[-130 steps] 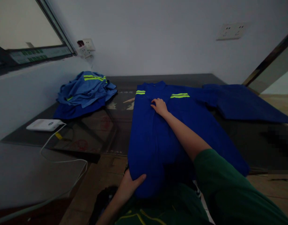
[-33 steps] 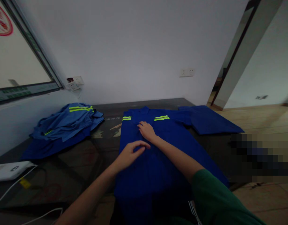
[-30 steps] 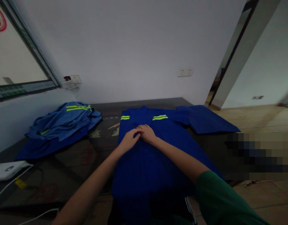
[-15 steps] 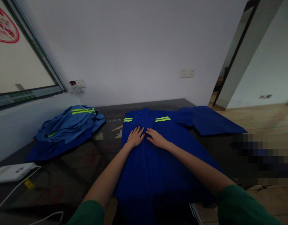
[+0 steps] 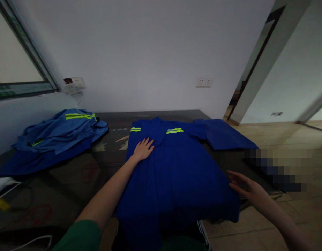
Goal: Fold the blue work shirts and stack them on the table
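Note:
A dark blue work jacket with yellow-green reflective stripes lies front side up, its collar away from me and its lower part hanging over the table's near edge. My left hand rests flat on the chest beside the front opening, fingers spread. Off the jacket's right side edge, my right hand hovers with its fingers apart and nothing visible in them. The jacket's left sleeve portion is folded out of sight, while a blue sleeve or panel stretches out to the right.
Crumpled blue clothes with similar stripes are heaped at the left of the dark table. A white device with a cable sits at the left edge. Behind the table rises a wall with a socket.
My right hand has left the jacket's chest and moved right and toward me, past the side edge. My left hand stays on the chest. The view has shifted somewhat to the right.

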Demonstrator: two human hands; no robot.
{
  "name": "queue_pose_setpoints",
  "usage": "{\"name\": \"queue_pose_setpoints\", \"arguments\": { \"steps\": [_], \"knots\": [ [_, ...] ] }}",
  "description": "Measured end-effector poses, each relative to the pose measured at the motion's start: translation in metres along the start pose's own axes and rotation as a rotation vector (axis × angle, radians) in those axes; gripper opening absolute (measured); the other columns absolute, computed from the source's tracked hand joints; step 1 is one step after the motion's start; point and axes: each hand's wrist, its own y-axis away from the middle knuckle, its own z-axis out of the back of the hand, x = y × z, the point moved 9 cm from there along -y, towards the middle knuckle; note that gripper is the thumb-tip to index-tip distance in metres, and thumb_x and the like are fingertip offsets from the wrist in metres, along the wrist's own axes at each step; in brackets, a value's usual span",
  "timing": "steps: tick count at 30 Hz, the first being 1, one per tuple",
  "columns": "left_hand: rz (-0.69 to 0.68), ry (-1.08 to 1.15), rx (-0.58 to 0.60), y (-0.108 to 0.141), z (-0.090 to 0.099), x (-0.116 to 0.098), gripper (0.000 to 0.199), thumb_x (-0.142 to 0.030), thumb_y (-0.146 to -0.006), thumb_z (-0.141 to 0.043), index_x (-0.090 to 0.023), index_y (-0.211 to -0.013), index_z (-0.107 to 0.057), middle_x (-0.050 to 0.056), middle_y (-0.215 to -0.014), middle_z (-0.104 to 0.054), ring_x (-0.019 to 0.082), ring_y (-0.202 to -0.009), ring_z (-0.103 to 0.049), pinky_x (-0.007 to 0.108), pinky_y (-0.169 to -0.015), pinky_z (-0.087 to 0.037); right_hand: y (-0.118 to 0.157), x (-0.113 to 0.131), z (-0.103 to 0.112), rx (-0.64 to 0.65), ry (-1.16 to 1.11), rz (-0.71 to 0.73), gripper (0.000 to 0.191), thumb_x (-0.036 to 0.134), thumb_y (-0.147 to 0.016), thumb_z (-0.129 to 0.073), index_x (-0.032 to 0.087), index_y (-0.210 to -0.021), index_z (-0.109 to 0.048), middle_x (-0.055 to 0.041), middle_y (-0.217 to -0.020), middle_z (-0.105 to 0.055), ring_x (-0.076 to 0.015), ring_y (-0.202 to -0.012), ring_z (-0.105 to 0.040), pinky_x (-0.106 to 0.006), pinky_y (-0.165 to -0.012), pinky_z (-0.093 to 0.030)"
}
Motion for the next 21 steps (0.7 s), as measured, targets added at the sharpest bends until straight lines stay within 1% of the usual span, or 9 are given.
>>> {"name": "queue_pose_setpoints", "arguments": {
  "steps": [4, 7, 9, 10, 12, 14, 16, 18, 21],
  "knots": [
    [-0.016, 0.001, -0.051, 0.005, 0.003, 0.0, 0.053, -0.048, -0.098, -0.028, -0.029, -0.146, -0.036, 0.006, -0.155, -0.031, 0.026, -0.144, -0.025, 0.048, -0.115, -0.022, 0.007, 0.002, -0.018, 0.088, -0.163, -0.087, 0.066, 0.056, -0.061, -0.071, 0.023, -0.117, -0.062, -0.009, -0.1, -0.067, -0.0176, -0.067, -0.062, -0.032, -0.06, -0.055],
    [-0.031, 0.017, -0.154, 0.007, 0.014, -0.001, 0.05, -0.043, -0.097, -0.034, -0.026, -0.144, -0.039, 0.009, -0.153, -0.035, 0.028, -0.142, -0.029, 0.049, -0.114, -0.025, 0.008, 0.012, -0.026, 0.153, -0.236, -0.119, 0.069, 0.057, -0.06, -0.072, 0.022, -0.119, -0.062, -0.006, -0.096, -0.064, -0.01, -0.053, -0.051, -0.027, -0.051, -0.048],
    [-0.057, 0.032, -0.26, 0.004, 0.029, -0.013, 0.048, -0.036, -0.095, -0.038, -0.022, -0.141, -0.043, 0.012, -0.15, -0.039, 0.028, -0.14, -0.033, 0.049, -0.114, -0.026, 0.01, 0.016, -0.028, 0.197, -0.246, -0.112, 0.065, 0.055, -0.062, -0.072, 0.022, -0.118, -0.063, -0.0017, -0.084, -0.061, -0.0095, -0.052, -0.048, -0.025, -0.05, -0.045],
    [-0.081, 0.043, -0.298, 0.0, 0.035, -0.025, 0.046, -0.033, -0.095, -0.039, -0.02, -0.138, -0.045, 0.013, -0.147, -0.042, 0.027, -0.138, -0.035, 0.049, -0.114, -0.026, 0.011, 0.017, -0.028, 0.21, -0.235, -0.1, 0.062, 0.052, -0.063, -0.071, 0.023, -0.116, -0.064, 0.0005, -0.077, -0.058, -0.0103, -0.053, -0.048, -0.025, -0.051, -0.045],
    [-0.164, 0.065, -0.311, -0.014, 0.043, -0.063, 0.041, -0.03, -0.094, -0.042, -0.019, -0.132, -0.051, 0.013, -0.141, -0.047, 0.026, -0.134, -0.04, 0.047, -0.113, -0.027, 0.015, 0.019, -0.025, 0.208, -0.191, -0.065, 0.052, 0.048, -0.065, -0.071, 0.024, -0.111, -0.067, 0.0025, -0.068, -0.053, -0.0125, -0.056, -0.049, -0.026, -0.054, -0.045],
    [-0.284, 0.079, -0.247, -0.031, 0.041, -0.118, 0.038, -0.031, -0.093, -0.045, -0.021, -0.128, -0.054, 0.012, -0.14, -0.048, 0.026, -0.132, -0.041, 0.046, -0.113, -0.029, 0.021, 0.02, -0.021, 0.174, -0.147, -0.03, 0.045, 0.045, -0.067, -0.069, 0.025, -0.107, -0.069, 0.0017, -0.068, -0.054, -0.0141, -0.059, -0.051, -0.027, -0.057, -0.045],
    [-0.386, 0.071, -0.168, -0.048, 0.033, -0.176, 0.036, -0.033, -0.092, -0.048, -0.023, -0.125, -0.057, 0.011, -0.144, -0.044, 0.027, -0.135, -0.038, 0.048, -0.112, -0.028, 0.029, 0.018, -0.02, 0.15, -0.126, -0.017, 0.042, 0.046, -0.069, -0.068, 0.025, -0.106, -0.07, 0.0005, -0.07, -0.056, -0.0153, -0.061, -0.053, -0.027, -0.058, -0.046],
    [-0.435, 0.052, -0.099, -0.063, 0.02, -0.225, 0.035, -0.035, -0.092, -0.05, -0.024, -0.124, -0.059, 0.011, -0.149, -0.038, 0.03, -0.138, -0.033, 0.051, -0.113, -0.025, 0.04, 0.012, -0.022, 0.14, -0.112, -0.03, 0.041, 0.047, -0.071, -0.065, 0.026, -0.105, -0.07, 0.0001, -0.069, -0.057, -0.0162, -0.061, -0.054, -0.028, -0.057, -0.047],
    [-0.469, 0.017, -0.052, -0.082, 0.001, -0.274, 0.034, -0.033, -0.091, -0.052, -0.023, -0.122, -0.061, 0.011, -0.153, -0.032, 0.032, -0.141, -0.025, 0.054, -0.114, -0.019, 0.059, 0.0, -0.028, 0.13, -0.08, -0.06, 0.038, 0.049, -0.074, -0.062, 0.029, -0.106, -0.07, -0.0011, -0.071, -0.063, -0.0184, -0.062, -0.058, -0.03, -0.058, -0.051]
  ]
}}
